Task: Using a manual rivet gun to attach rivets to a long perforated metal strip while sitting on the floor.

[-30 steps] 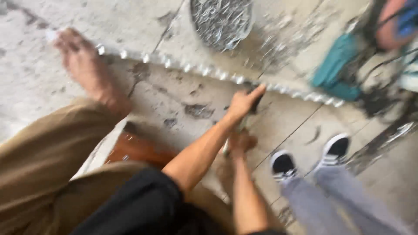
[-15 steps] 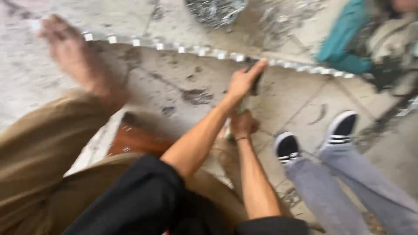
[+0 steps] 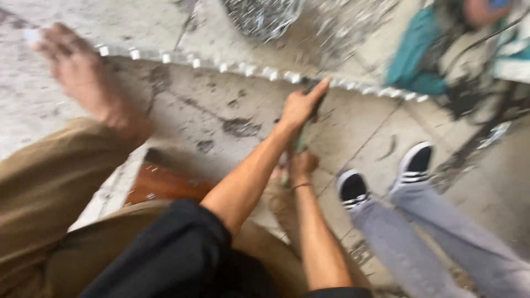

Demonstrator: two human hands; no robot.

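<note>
Two hands grip one slim tool: left hand pressed around its upper end, right hand closed around it just below.

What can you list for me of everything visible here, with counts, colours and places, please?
Strip of small shiny pieces: one, silvery, lying across the floor from upper left to right.
Mesh heap: one, grey metallic, top centre.
Teal object: one, top right, blurred.
Wooden piece: one, reddish-brown, lower left of centre, under the person's leg.
Floor: grey, stained, with tile joints.
Another person's shoes: two, black and white, right of centre, below grey trouser legs.
Bare foot: one, upper left, on the strip's end.
Left hand: reaching onto the strip, over a dark tool that is too blurred to identify.
Right hand: closed around something greenish.
</note>
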